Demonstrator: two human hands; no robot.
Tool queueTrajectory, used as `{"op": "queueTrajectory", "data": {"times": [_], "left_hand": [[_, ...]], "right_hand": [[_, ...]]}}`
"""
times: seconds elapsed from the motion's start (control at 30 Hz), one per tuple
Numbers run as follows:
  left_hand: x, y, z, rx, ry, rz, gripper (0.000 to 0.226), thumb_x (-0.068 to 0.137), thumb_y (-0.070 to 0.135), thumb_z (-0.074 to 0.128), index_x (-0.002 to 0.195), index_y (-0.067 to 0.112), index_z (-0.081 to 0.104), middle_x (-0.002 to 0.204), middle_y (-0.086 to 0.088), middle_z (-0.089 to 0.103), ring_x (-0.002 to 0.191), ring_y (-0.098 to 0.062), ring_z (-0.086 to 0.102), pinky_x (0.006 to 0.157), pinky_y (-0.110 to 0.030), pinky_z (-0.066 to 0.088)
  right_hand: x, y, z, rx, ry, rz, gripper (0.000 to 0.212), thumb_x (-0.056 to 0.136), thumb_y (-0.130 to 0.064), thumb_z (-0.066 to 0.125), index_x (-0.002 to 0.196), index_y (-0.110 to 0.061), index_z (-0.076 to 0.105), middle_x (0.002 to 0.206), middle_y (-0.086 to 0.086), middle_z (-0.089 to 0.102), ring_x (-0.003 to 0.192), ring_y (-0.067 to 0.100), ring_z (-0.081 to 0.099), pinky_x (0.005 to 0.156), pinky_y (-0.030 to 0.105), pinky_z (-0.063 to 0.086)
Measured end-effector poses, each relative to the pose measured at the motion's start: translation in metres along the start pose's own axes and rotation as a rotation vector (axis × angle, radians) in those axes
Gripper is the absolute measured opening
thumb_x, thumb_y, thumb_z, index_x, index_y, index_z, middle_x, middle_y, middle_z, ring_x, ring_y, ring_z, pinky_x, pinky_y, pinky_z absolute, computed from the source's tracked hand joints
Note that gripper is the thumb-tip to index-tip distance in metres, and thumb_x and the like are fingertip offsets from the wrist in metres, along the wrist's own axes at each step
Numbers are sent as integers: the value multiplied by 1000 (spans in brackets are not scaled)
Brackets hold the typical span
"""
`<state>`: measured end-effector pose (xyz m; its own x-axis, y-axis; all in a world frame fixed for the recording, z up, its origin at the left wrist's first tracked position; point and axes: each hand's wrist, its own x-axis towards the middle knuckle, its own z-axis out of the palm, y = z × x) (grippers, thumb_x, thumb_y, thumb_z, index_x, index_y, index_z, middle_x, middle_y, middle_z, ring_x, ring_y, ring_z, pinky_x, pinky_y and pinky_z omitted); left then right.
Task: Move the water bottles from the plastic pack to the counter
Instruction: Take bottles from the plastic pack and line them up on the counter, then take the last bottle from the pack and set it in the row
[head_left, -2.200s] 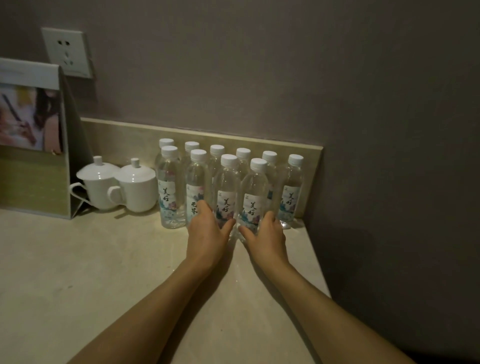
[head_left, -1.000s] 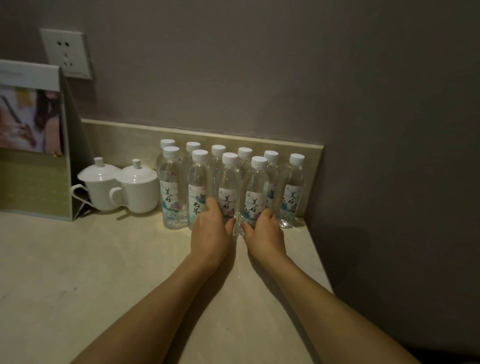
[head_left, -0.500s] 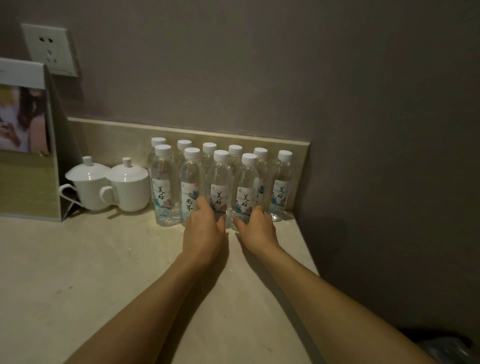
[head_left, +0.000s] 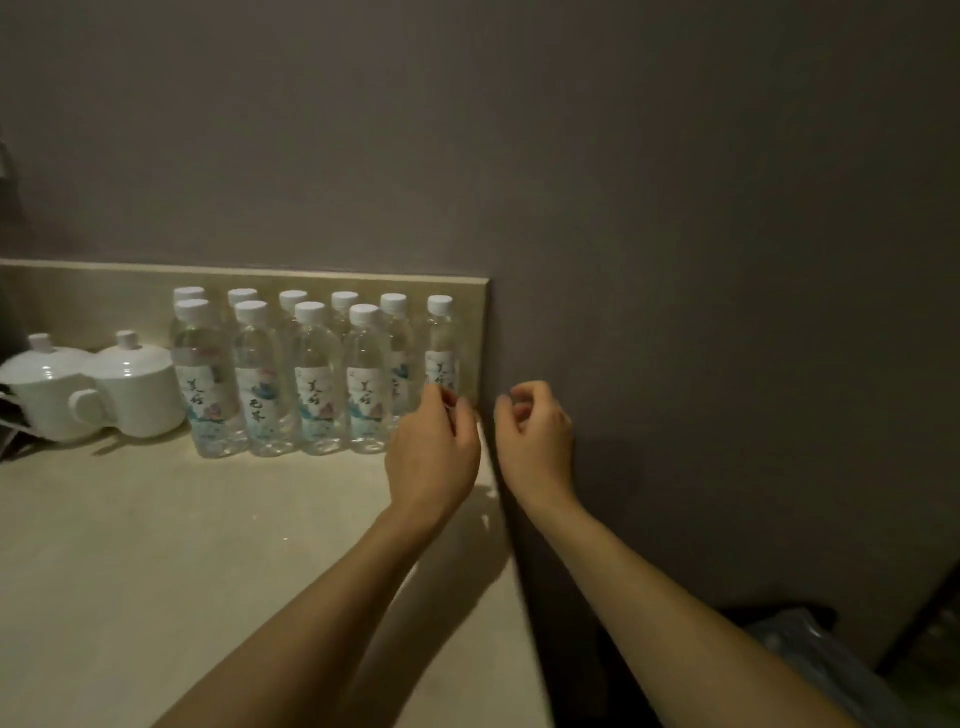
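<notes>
Several clear water bottles (head_left: 311, 379) with white caps and printed labels stand upright in two rows at the back of the beige counter (head_left: 156, 545). The rightmost bottle (head_left: 440, 338) stands alone at the back right corner. My left hand (head_left: 434, 457) hovers just in front of that bottle with loosely curled fingers, and it holds nothing. My right hand (head_left: 537, 441) hangs past the counter's right edge, fingers also loosely curled and empty. Crumpled clear plastic, probably the plastic pack (head_left: 810, 660), lies low on the floor at the lower right.
Two white lidded cups (head_left: 47, 395) (head_left: 137, 389) stand left of the bottles. A low beige backsplash (head_left: 104, 296) runs behind them. A grey wall (head_left: 675, 312) closes the right side. The counter's right edge (head_left: 511, 545) drops to a dark floor.
Both hands have come off the front row of bottles and moved right, fingers curling loosely. My view has swung right, so the socket and stand are out of frame.
</notes>
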<state>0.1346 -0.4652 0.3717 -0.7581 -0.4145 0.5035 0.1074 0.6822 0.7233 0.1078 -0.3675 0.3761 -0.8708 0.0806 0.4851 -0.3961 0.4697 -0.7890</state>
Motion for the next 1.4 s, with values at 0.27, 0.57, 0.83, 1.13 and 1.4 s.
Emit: {"op": "queueTrajectory", "data": {"times": [0.27, 0.57, 0.83, 1.13, 1.4], "left_hand": [[-76, 128, 111, -68, -152, 30, 17, 99, 39, 43, 99, 23, 50, 85, -2, 69, 78, -25, 69, 74, -46, 58], [-185, 232, 261, -138, -486, 4, 19, 99, 38, 43, 89, 23, 50, 83, 0, 67, 76, -20, 69, 76, -46, 58], [-248, 233, 392, -67, -710, -88, 26, 99, 32, 42, 82, 17, 56, 83, -6, 67, 74, -24, 66, 71, -41, 57], [-255, 209, 547, 0, -812, -265, 34, 101, 31, 42, 91, 7, 64, 84, -12, 70, 77, -27, 69, 72, -40, 58], [-264, 182, 612, 107, -1016, -379, 38, 100, 28, 46, 88, 2, 70, 86, -14, 75, 78, -27, 71, 73, -41, 59]], "right_hand": [[4, 95, -175, -85, 204, -43, 10, 94, -22, 56, 83, -22, 56, 69, -7, 59, 64, 10, 53, 54, 16, 32], [-20, 224, -332, -122, 248, 135, 22, 93, -20, 56, 71, -23, 54, 58, -11, 53, 53, 0, 52, 49, 8, 36], [-46, 362, -390, -137, 181, 464, 26, 94, -20, 55, 68, -27, 53, 66, -9, 61, 62, 2, 59, 56, 19, 44], [14, 503, -433, -206, -2, 651, 25, 94, -16, 54, 72, -26, 56, 72, -1, 63, 70, 16, 62, 60, 27, 49], [47, 581, -430, -198, -156, 775, 22, 94, -18, 52, 76, -29, 58, 76, 1, 66, 76, 22, 66, 68, 39, 57]]}}
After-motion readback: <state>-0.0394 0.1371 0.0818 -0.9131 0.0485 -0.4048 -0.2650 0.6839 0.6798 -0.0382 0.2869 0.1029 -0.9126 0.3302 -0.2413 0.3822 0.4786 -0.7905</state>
